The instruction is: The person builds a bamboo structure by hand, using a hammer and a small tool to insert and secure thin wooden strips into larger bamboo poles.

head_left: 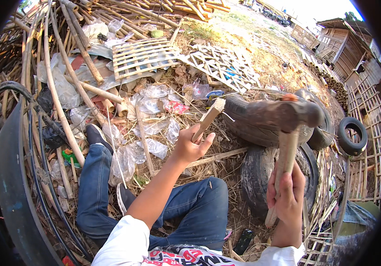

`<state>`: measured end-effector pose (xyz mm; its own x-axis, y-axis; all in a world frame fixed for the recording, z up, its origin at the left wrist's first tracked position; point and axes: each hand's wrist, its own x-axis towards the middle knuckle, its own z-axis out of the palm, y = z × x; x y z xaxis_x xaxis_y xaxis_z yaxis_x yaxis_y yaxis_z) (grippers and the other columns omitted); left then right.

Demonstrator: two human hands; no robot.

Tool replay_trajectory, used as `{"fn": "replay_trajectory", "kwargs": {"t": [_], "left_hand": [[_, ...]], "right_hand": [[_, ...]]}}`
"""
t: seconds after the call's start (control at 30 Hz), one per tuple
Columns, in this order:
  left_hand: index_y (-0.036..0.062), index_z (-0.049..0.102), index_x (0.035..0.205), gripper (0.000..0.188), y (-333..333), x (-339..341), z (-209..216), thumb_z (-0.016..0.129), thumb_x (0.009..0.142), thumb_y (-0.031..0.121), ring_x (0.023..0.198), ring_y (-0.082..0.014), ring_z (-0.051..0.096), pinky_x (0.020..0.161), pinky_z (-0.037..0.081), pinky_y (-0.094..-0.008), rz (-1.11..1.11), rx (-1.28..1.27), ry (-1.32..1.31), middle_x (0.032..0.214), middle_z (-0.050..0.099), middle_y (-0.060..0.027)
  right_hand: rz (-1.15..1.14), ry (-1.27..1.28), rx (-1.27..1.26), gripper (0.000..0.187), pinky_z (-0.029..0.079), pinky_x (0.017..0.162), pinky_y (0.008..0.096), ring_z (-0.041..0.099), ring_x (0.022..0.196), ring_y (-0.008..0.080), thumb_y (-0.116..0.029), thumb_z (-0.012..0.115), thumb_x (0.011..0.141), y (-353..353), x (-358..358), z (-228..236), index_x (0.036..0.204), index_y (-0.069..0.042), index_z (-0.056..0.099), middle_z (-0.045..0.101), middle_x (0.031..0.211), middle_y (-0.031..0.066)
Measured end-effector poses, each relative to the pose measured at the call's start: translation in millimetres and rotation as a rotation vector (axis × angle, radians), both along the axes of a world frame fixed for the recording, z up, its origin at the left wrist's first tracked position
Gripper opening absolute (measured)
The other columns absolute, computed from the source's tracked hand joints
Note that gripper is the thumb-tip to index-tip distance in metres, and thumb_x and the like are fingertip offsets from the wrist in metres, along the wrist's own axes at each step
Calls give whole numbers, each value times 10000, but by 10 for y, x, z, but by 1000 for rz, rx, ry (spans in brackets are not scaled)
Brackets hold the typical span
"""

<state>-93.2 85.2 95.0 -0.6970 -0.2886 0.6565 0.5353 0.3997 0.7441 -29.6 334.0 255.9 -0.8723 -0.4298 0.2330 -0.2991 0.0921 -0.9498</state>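
Observation:
My left hand (187, 147) is wrapped round a short, flat piece of wood or split bamboo (209, 119), whose pale, rough end points up and to the right. My right hand (288, 190) grips a hammer (288, 148) by its wooden handle. The rusty brown head is raised at the top, over a worn tyre (239, 122) lying on its side. Hammer and wood are apart. Beneath that tyre, another tyre (256, 184) shows grey dirt on its surface.
Long bamboo poles (57, 95) and a pile of cut bamboo (168, 11) fill the upper left. Clear plastic bags (148, 104) litter the ground. Two slatted bamboo panels (144, 57) lie ahead. Further tyres (352, 135) lie right, near a bamboo lattice (368, 133). Black curved strips (15, 177) stand at left.

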Motion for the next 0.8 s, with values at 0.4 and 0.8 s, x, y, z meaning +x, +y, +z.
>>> {"fn": "replay_trajectory", "kwargs": {"t": [0.4,0.8], "left_hand": [[61,399,650,284,102,20,106,639,793,11,455,-123,427,457,361,-314,-14,-47,18,525,431,-32],[88,341,617,347,-251,-65,-28,619,795,-20,437,-90,415,417,335,-285,108,50,-7,505,403,1]], "right_hand": [[5,-71,25,365,324,355,175,424,416,33,-363,468,1022,-54,29,-272,1064,-1,488,470,594,-27],[81,-178,11,367,345,358,193,435,418,46,-365,479,1024,-198,-98,-462,1023,2,464,487,613,-7]]}}
